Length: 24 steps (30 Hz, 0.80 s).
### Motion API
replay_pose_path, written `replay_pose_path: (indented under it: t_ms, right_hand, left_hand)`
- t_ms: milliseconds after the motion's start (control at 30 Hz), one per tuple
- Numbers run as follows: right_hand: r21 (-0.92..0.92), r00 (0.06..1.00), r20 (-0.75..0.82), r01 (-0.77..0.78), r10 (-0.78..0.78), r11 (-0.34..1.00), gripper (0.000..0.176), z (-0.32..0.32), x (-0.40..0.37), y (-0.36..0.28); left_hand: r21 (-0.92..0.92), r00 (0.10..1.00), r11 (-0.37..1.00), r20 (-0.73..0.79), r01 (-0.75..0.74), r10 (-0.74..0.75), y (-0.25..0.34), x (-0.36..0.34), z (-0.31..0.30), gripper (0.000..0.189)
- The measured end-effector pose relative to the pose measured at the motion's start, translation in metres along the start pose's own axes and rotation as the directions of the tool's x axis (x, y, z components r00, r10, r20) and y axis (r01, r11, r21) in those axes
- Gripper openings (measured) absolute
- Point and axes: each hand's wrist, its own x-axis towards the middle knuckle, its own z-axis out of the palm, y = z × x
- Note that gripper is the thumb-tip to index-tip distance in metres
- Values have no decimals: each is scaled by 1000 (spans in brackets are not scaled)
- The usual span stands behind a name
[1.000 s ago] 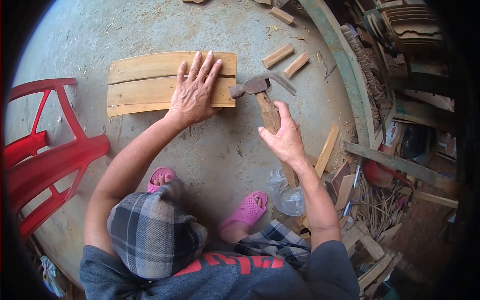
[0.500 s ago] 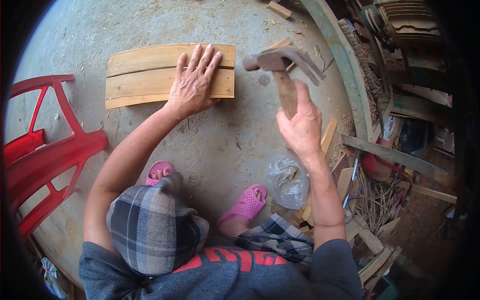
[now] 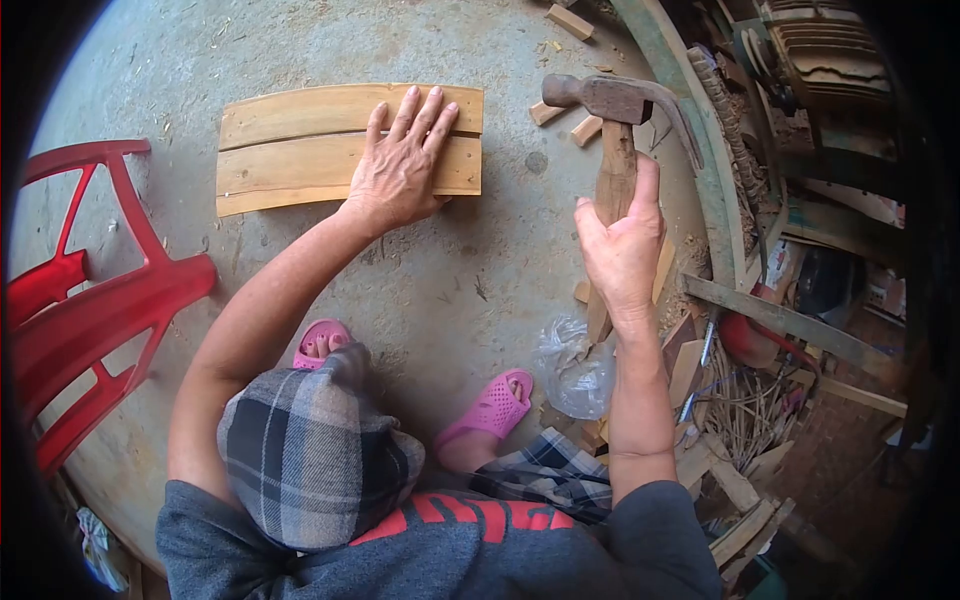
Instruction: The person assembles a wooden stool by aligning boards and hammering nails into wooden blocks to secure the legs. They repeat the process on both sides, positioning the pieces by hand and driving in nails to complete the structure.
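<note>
My left hand lies with spread fingers on the right part of a wooden piece made of two slats with a narrow gap between them. Its thumb is hidden near the lower edge. A claw hammer with a rusty head and wooden handle is gripped in my right hand, raised to the right of the wooden piece and apart from it. The hammer's head points away from me, its claw to the right.
A red plastic chair lies at the left. Wood offcuts are on the concrete floor. A clear plastic bag sits near my right foot in a pink sandal. Wood scraps, sticks and a machine crowd the right side.
My right hand and the hammer have moved right, with the handle now more upright. My left hand and the wooden piece appear slightly further right.
</note>
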Motion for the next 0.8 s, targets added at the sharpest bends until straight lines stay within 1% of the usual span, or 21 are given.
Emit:
replay_pose_path:
  t_ms: [33, 67, 100, 133, 167, 200, 233, 267, 300, 333, 367, 433, 467, 533, 567, 600, 667, 700, 767, 800]
  right_hand:
    - [-18, 998, -12, -69, 69, 997, 49, -2, 1, 0]
    - [-60, 976, 163, -136, 144, 989, 48, 11, -4, 10]
    - [-165, 966, 248, -26, 67, 986, 48, 20, -11, 27]
    - [-259, 943, 333, 87, 4, 962, 49, 24, -15, 30]
    - [-260, 945, 328, 100, -9, 960, 49, 22, -12, 34]
    - [-108, 952, 293, 123, -87, 986, 49, 19, -11, 33]
    - [45, 956, 252, 145, -151, 988, 50, 14, -11, 30]
    - [45, 953, 263, 141, -148, 989, 50, 4, -7, 27]
    - [200, 951, 309, -74, 9, 977, 51, -9, 4, 16]
    - [336, 916, 371, -286, 153, 897, 52, -19, 13, 12]
    - [336, 916, 370, -288, 156, 896, 52, -22, 20, 14]
    - [470, 968, 208, -222, 137, 854, 54, -25, 30, 18]
    - [473, 968, 208, -222, 137, 853, 54, -22, 30, 22]
    - [326, 864, 431, -417, 259, 849, 70, -7, 27, 36]
    - [207, 772, 550, -496, 319, 844, 85, 6, 20, 41]
    - [136, 683, 650, -534, 332, 834, 96, 15, 13, 62]
    - [222, 696, 655, -550, 295, 805, 85, 11, 11, 75]
    - [218, 686, 664, -557, 296, 801, 85, 5, 14, 75]
    - [446, 786, 580, -527, 215, 723, 70, -7, 26, 72]
    - [447, 785, 580, -532, 221, 719, 70, -5, 29, 74]
  left_hand:
    - [1, 1000, 1000, 3, 6, -6, 0, 0, 0, 114]
    - [5, 1000, 1000, 1, 11, -11, 1, 1, -1, 114]
    - [8, 1000, 1000, -10, 2, -2, 1, 1, 3, 114]
    - [-45, 999, 999, -53, -15, 13, 2, 0, 7, 115]
    - [-100, 995, 995, -100, -18, 7, -1, 2, 14, 115]
    - [-100, 995, 995, -101, -12, 2, -2, 2, 10, 115]
    - [-44, 998, 999, -64, -27, 24, -2, 2, 3, 111]
    - [9, 999, 999, -23, -42, 43, -1, 0, 0, 107]
    - [5, 999, 999, -15, -39, 39, -1, -2, 1, 107]
    - [-3, 999, 999, -31, -45, 45, -2, -1, 2, 107]
    - [-10, 998, 999, -48, -51, 51, -1, 0, 2, 108]
    - [-10, 998, 998, -45, -54, 53, -1, 0, 3, 108]
    - [-8, 998, 999, -45, -54, 53, -1, 0, 3, 108]
    - [-9, 998, 999, -48, -52, 51, -3, 0, 4, 108]
    - [-14, 997, 999, -49, -51, 51, -2, 0, 4, 108]
    - [-13, 997, 998, -51, -57, 56, -1, 0, 3, 108]
    - [-48, 998, 997, -45, -55, 53, -2, 0, 4, 109]
    - [-50, 998, 998, -34, -48, 47, -3, -2, 5, 109]
    - [-22, 997, 998, -48, -66, 65, -2, -2, 3, 108]
    - [-23, 997, 997, -43, -71, 70, -1, -2, 3, 108]
